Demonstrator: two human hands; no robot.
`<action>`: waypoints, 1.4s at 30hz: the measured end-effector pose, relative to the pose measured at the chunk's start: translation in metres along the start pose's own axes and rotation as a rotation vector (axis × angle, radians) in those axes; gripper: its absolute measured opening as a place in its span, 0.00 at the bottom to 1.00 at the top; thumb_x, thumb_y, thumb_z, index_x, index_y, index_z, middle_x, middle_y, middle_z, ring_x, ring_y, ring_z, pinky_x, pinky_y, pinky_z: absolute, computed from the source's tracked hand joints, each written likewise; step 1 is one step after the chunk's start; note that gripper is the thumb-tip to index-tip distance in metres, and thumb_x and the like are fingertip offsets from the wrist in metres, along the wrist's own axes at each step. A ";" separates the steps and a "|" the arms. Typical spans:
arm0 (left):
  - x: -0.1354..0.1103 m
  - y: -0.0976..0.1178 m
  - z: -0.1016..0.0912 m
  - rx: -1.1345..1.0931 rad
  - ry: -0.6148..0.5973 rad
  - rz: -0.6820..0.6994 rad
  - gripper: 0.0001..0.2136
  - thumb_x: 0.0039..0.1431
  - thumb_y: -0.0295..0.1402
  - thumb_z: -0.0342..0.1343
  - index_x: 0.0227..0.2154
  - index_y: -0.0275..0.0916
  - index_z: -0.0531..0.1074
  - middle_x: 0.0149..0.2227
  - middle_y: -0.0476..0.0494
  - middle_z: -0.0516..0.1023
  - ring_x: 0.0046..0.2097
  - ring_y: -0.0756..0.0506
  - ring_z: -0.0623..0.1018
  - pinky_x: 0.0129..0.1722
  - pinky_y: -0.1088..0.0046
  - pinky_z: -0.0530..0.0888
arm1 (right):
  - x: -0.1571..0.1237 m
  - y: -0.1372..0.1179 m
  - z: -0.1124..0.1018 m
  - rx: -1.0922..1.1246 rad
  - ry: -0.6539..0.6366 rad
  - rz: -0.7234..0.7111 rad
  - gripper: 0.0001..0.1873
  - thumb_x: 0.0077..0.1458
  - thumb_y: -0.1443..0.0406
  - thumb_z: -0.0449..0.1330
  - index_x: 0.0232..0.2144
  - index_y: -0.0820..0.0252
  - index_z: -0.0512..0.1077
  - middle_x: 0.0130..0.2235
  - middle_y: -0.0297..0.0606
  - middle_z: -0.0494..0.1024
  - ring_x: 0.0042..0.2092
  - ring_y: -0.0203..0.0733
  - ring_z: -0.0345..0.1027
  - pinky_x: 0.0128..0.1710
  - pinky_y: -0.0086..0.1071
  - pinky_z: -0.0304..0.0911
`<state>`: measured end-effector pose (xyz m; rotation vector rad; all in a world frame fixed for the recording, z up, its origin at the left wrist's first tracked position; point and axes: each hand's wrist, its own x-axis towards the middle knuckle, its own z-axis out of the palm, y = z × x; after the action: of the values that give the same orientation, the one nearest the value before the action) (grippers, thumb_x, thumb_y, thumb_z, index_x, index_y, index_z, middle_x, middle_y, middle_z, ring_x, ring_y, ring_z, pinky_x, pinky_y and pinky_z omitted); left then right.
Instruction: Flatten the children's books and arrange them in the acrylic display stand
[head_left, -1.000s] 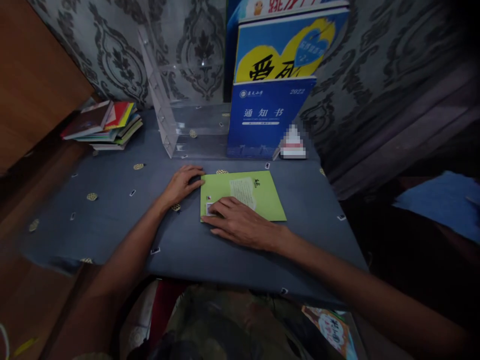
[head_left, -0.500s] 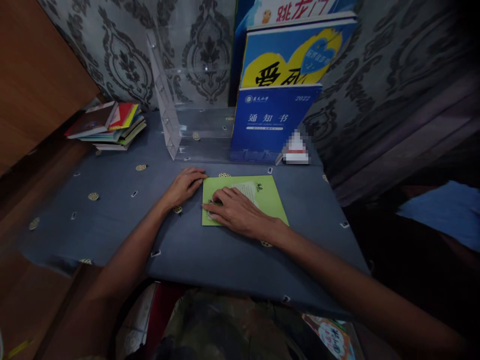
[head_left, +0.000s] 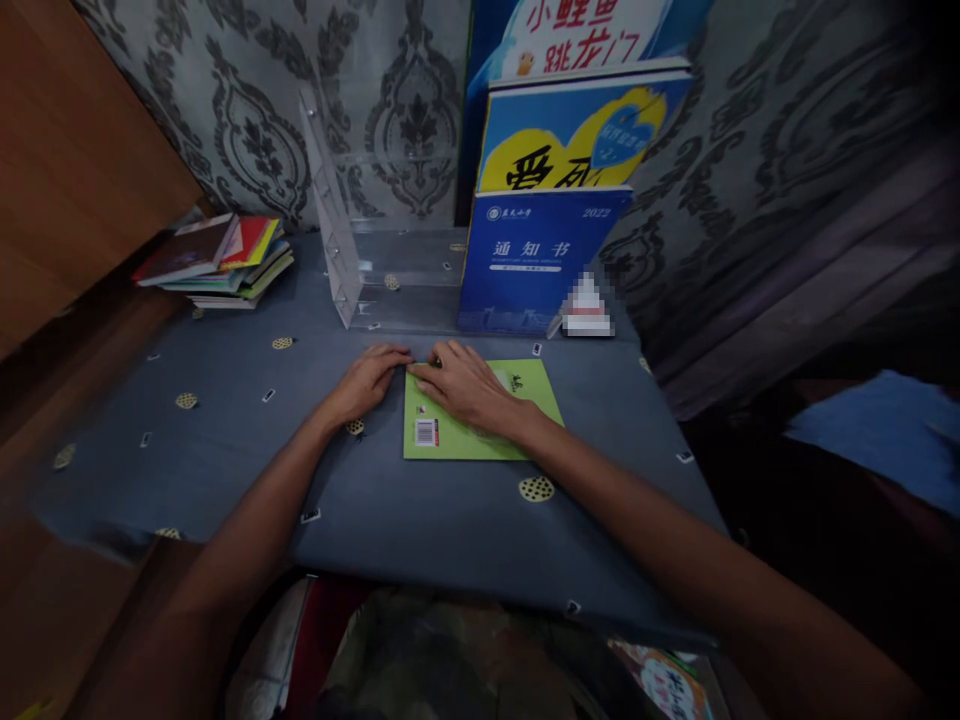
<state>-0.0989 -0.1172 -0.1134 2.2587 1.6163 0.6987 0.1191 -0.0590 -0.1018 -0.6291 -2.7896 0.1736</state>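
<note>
A thin green booklet [head_left: 457, 440] lies flat on the blue-grey cloth of the table [head_left: 225, 420], barcode at its near left corner. My right hand [head_left: 463, 388] lies flat on the booklet's far left part, fingers stretched out toward its top left corner. Beside the booklet's left edge rests my left hand [head_left: 367, 380], fingers spread and their tips touching that edge. Neither hand holds anything.
A clear acrylic book stand [head_left: 352, 250] stands at the back with a blue 2022 booklet [head_left: 536, 265] and larger blue-and-yellow books [head_left: 577, 130] leaning in it. A stack of books [head_left: 221, 258] lies at the back left. The patterned wall is behind; the table drops off at right.
My right hand has slid along the booklet from its near left corner to its far left corner, uncovering the barcode. My left hand has stayed at the left edge.
</note>
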 end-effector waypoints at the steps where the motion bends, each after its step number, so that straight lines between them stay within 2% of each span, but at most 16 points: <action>1: 0.000 0.001 0.000 0.003 0.005 -0.004 0.18 0.66 0.25 0.46 0.52 0.40 0.76 0.57 0.39 0.76 0.60 0.42 0.74 0.63 0.53 0.69 | 0.001 0.001 0.001 -0.006 0.008 0.002 0.16 0.70 0.61 0.52 0.52 0.56 0.75 0.44 0.45 0.70 0.45 0.51 0.59 0.42 0.39 0.53; 9: -0.001 0.014 0.006 0.074 0.040 0.022 0.16 0.71 0.36 0.46 0.54 0.40 0.74 0.54 0.38 0.78 0.58 0.40 0.74 0.61 0.54 0.70 | -0.002 -0.004 0.002 -0.071 0.004 0.038 0.14 0.70 0.62 0.54 0.51 0.60 0.74 0.47 0.47 0.72 0.48 0.52 0.61 0.44 0.41 0.55; 15: -0.002 0.017 0.010 0.162 0.025 0.056 0.18 0.71 0.39 0.47 0.55 0.38 0.74 0.58 0.36 0.76 0.60 0.37 0.73 0.61 0.51 0.69 | -0.020 -0.001 -0.007 -0.051 -0.003 0.071 0.14 0.69 0.63 0.55 0.52 0.63 0.73 0.50 0.48 0.74 0.51 0.52 0.62 0.50 0.44 0.57; 21: -0.002 0.016 0.009 0.169 0.014 0.052 0.19 0.72 0.41 0.45 0.56 0.40 0.73 0.58 0.37 0.76 0.61 0.37 0.73 0.61 0.52 0.71 | -0.055 0.021 -0.021 -0.065 -0.013 0.194 0.14 0.69 0.64 0.55 0.50 0.64 0.75 0.50 0.48 0.76 0.52 0.53 0.64 0.51 0.45 0.60; 28: -0.002 0.013 0.010 0.206 0.039 0.066 0.20 0.72 0.41 0.43 0.55 0.38 0.74 0.58 0.35 0.76 0.60 0.36 0.73 0.60 0.49 0.71 | -0.101 0.057 -0.029 -0.020 0.060 0.379 0.19 0.70 0.62 0.50 0.53 0.65 0.76 0.51 0.51 0.78 0.53 0.56 0.67 0.52 0.49 0.64; 30: -0.002 0.023 0.012 0.254 0.054 0.096 0.20 0.72 0.40 0.42 0.54 0.37 0.74 0.57 0.32 0.76 0.60 0.34 0.73 0.60 0.46 0.70 | -0.108 0.063 -0.025 0.024 0.090 0.397 0.20 0.70 0.62 0.49 0.54 0.64 0.76 0.54 0.50 0.78 0.54 0.55 0.68 0.53 0.50 0.64; 32: -0.005 0.042 0.016 0.303 0.028 0.166 0.20 0.73 0.42 0.43 0.55 0.37 0.73 0.58 0.31 0.75 0.62 0.33 0.71 0.62 0.44 0.67 | -0.112 0.067 -0.021 0.067 0.116 0.399 0.20 0.70 0.62 0.50 0.56 0.62 0.75 0.57 0.49 0.77 0.57 0.55 0.68 0.56 0.51 0.63; 35: -0.012 0.077 0.026 0.322 -0.121 0.328 0.25 0.70 0.51 0.47 0.61 0.41 0.68 0.63 0.34 0.71 0.65 0.34 0.68 0.66 0.46 0.63 | -0.113 0.071 -0.017 0.112 0.135 0.396 0.20 0.69 0.63 0.51 0.57 0.62 0.74 0.60 0.48 0.75 0.59 0.54 0.67 0.58 0.52 0.62; 37: -0.016 0.094 0.033 0.353 -0.182 0.360 0.31 0.68 0.55 0.47 0.65 0.40 0.63 0.67 0.34 0.67 0.68 0.32 0.64 0.66 0.46 0.62 | -0.112 0.072 -0.016 0.126 0.137 0.395 0.20 0.68 0.64 0.51 0.58 0.62 0.73 0.61 0.48 0.75 0.60 0.54 0.67 0.59 0.51 0.62; 39: -0.018 0.103 0.038 0.379 -0.198 0.348 0.30 0.69 0.54 0.45 0.66 0.41 0.61 0.67 0.34 0.66 0.69 0.33 0.63 0.66 0.47 0.62 | -0.112 0.071 -0.017 0.129 0.133 0.393 0.21 0.68 0.64 0.51 0.58 0.63 0.73 0.61 0.48 0.75 0.61 0.53 0.66 0.60 0.51 0.61; 42: -0.018 0.102 0.040 0.398 -0.185 0.339 0.28 0.71 0.52 0.44 0.65 0.40 0.62 0.67 0.34 0.67 0.68 0.34 0.64 0.65 0.49 0.64 | -0.114 0.065 -0.018 0.120 0.118 0.392 0.22 0.69 0.63 0.50 0.60 0.64 0.71 0.64 0.50 0.72 0.64 0.54 0.64 0.61 0.53 0.60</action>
<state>0.0001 -0.1664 -0.1015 2.8267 1.3957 0.2346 0.2495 -0.0493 -0.1237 -1.1096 -2.4946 0.3648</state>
